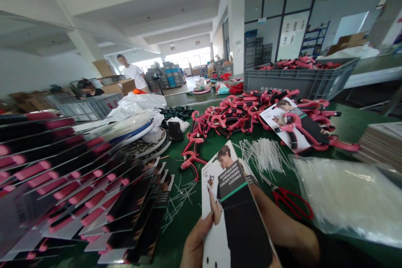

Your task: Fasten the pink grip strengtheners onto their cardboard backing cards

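Observation:
A printed backing card (241, 222) for an adjustable grip strengthener stands tilted in front of me. My left hand (196, 240) grips its left edge, with the thumb on the printed front. Behind the card's right side reaches my right hand (262, 205); the card hides its fingers, so I cannot see what they hold. Just past the card lies a loose bundle of white cable ties (266, 157). Red-handled scissors (290, 203) rest to the right of my right hand. A pink-and-black hand grip strengthener (192, 161) lies beyond the card, on the left.
Stacked carded grip strengtheners (78, 192) fill the left side. A pile of loose grips (232, 113) and a grey crate (292, 81) stand ahead. At right are a bag of cable ties (351, 197) and stacked cards (381, 142). Two people are in the background.

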The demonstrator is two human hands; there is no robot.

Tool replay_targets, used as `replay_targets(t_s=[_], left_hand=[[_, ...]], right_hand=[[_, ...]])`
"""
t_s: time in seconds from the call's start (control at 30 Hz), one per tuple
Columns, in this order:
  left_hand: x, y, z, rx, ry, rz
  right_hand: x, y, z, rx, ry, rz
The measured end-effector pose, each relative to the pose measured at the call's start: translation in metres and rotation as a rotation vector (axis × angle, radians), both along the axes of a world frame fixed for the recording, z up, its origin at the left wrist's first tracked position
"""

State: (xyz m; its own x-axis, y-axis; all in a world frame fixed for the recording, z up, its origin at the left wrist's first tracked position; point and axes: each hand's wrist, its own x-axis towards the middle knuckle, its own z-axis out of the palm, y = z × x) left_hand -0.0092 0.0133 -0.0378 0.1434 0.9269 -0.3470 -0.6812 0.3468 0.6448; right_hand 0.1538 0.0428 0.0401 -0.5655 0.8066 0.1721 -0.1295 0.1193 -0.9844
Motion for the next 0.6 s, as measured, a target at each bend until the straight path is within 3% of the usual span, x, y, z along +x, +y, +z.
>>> replay_targets(t_s=[0.07,0.13,0.2,0.27,0.33,0.4,0.5,0.6], left_hand=[[0.002,0.002,0.007,0.043,-0.005,0.045],[0.003,0.002,0.012,0.076,-0.023,0.041],[0.004,0.001,0.016,0.09,-0.036,0.013],[0.005,-0.001,0.02,0.093,-0.028,0.015],[0.006,-0.003,0.023,0.084,0.01,0.031],[0.007,-0.005,0.026,0.068,0.055,0.04],[0.009,-0.008,0.027,0.039,0.097,0.025],[0.009,-0.009,0.027,0.038,0.121,-0.001]], right_hand=[[0.006,0.0,-0.005,-0.084,0.017,-0.066],[0.017,0.002,-0.007,-0.078,-0.006,-0.239],[0.03,0.005,-0.003,0.076,-0.055,-0.496],[0.04,0.007,0.007,0.403,-0.211,-0.636],[0.042,0.008,0.02,0.782,-0.503,-0.552],[0.037,0.007,0.031,1.002,-0.757,-0.425],[0.023,0.009,0.035,1.086,-0.971,-0.293],[0.016,0.012,0.028,1.127,-1.001,-0.189]])
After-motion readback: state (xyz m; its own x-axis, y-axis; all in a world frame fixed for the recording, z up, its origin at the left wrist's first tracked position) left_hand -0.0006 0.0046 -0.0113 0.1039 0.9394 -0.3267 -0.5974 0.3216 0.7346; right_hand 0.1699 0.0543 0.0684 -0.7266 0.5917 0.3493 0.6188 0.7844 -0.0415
